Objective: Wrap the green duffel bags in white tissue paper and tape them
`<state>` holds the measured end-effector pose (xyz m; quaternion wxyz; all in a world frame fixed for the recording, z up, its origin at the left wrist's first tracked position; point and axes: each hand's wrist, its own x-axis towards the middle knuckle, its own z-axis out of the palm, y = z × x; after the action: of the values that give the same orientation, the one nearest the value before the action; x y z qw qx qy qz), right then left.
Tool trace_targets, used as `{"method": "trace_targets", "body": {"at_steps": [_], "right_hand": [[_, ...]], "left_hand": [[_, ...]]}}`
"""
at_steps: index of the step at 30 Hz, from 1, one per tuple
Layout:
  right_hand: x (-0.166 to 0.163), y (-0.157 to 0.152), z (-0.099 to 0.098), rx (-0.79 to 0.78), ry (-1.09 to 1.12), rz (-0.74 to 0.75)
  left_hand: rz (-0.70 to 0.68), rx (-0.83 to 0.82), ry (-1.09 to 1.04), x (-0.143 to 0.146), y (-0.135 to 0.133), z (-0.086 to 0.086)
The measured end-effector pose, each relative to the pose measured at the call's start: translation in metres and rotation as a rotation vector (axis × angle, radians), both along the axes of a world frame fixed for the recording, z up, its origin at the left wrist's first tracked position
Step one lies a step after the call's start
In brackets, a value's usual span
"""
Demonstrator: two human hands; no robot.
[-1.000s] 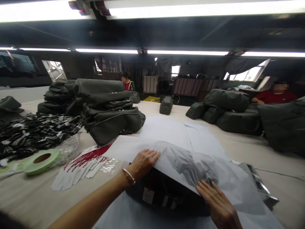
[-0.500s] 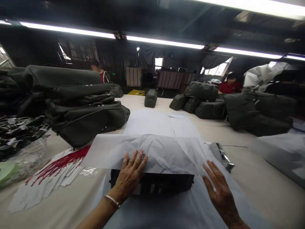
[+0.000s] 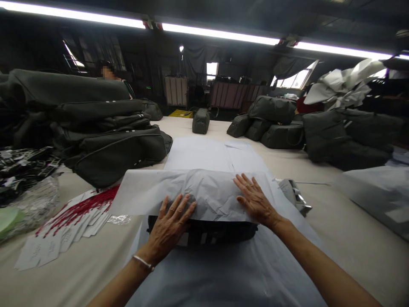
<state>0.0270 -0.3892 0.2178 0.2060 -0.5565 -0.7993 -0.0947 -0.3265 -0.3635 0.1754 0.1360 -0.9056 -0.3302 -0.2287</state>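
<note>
A sheet of white tissue paper (image 3: 204, 189) is folded over a dark bag (image 3: 220, 232) that lies on more white paper in front of me. My left hand (image 3: 171, 224) lies flat on the paper's near edge, fingers spread. My right hand (image 3: 254, 200) presses flat on the paper to the right, fingers stretched out. Only the bag's near side shows under the paper, with a small white tag on it.
A stack of grey bags (image 3: 105, 128) stands at the left, more grey bags (image 3: 277, 123) at the back right. White tags with red strings (image 3: 73, 221) lie at the left. A small metal object (image 3: 294, 196) lies right of the paper. A person sits behind the left stack.
My right hand moved up from the paper's lower right onto the folded sheet above the bag. The left hand stayed in place. The view shifted slightly.
</note>
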Motion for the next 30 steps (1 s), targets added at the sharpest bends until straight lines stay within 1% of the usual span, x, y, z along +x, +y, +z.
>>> {"method": "trace_targets", "body": {"at_steps": [2, 3, 5, 7, 8, 9, 10, 11, 12, 13, 14, 15, 16, 17, 18, 20, 22, 23, 24, 27, 29, 30], "right_hand": [[-0.008, -0.001, -0.018, 0.001, -0.147, 0.078], [-0.01, -0.003, -0.025, 0.027, -0.194, 0.091], [-0.012, -0.006, -0.032, 0.081, -0.245, 0.077], [-0.012, -0.007, -0.034, 0.106, -0.271, 0.053], [-0.012, -0.006, -0.033, 0.109, -0.282, 0.05], [-0.012, -0.005, -0.033, 0.107, -0.292, 0.052], [-0.011, -0.004, -0.033, 0.107, -0.299, 0.054], [-0.011, -0.004, -0.033, 0.11, -0.302, 0.054], [-0.011, -0.003, -0.034, 0.116, -0.301, 0.053], [-0.011, -0.003, -0.035, 0.126, -0.298, 0.052], [-0.011, -0.003, -0.036, 0.137, -0.292, 0.053], [-0.01, -0.003, -0.038, 0.149, -0.286, 0.056], [-0.009, -0.003, -0.039, 0.163, -0.277, 0.062], [-0.008, -0.002, -0.04, 0.178, -0.265, 0.071], [-0.007, -0.001, -0.041, 0.196, -0.25, 0.083], [-0.005, 0.0, -0.042, 0.238, -0.208, 0.124], [-0.002, 0.001, -0.041, 0.281, -0.15, 0.196], [0.0, 0.001, -0.04, 0.299, -0.108, 0.241], [0.003, 0.0, -0.039, 0.313, -0.052, 0.288], [0.012, -0.001, -0.037, 0.327, 0.177, 0.405], [0.019, -0.002, -0.037, 0.302, 0.26, 0.43], [0.022, -0.002, -0.038, 0.284, 0.251, 0.438]], "left_hand": [[-0.01, -0.031, -0.01, -0.002, -0.004, -0.001], [-0.017, -0.051, -0.027, -0.005, -0.008, -0.001], [-0.045, -0.108, -0.079, -0.014, -0.023, -0.003], [-0.09, -0.212, -0.178, -0.028, -0.05, -0.01], [-0.111, -0.301, -0.247, -0.036, -0.069, -0.017], [-0.122, -0.423, -0.326, -0.044, -0.092, -0.026], [-0.105, -0.588, -0.405, -0.05, -0.118, -0.039], [-0.076, -0.789, -0.476, -0.055, -0.147, -0.054], [-0.009, -1.031, -0.519, -0.057, -0.176, -0.071], [0.095, -1.304, -0.531, -0.056, -0.204, -0.091], [0.184, -1.568, -0.555, -0.053, -0.231, -0.112], [0.26, -1.787, -0.62, -0.046, -0.254, -0.133], [0.362, -1.957, -0.727, -0.036, -0.275, -0.153], [0.472, -2.084, -0.864, -0.023, -0.292, -0.171], [0.558, -2.17, -1.019, -0.008, -0.305, -0.187], [0.71, -2.234, -1.395, 0.029, -0.324, -0.213], [0.797, -2.195, -1.727, 0.073, -0.336, -0.231], [0.84, -2.158, -1.85, 0.097, -0.34, -0.24], [0.88, -2.13, -1.93, 0.12, -0.345, -0.247], [0.966, -2.061, -2.059, 0.182, -0.359, -0.272], [1.005, -1.993, -2.153, 0.21, -0.367, -0.287], [1.011, -1.954, -2.203, 0.221, -0.371, -0.295]]}}
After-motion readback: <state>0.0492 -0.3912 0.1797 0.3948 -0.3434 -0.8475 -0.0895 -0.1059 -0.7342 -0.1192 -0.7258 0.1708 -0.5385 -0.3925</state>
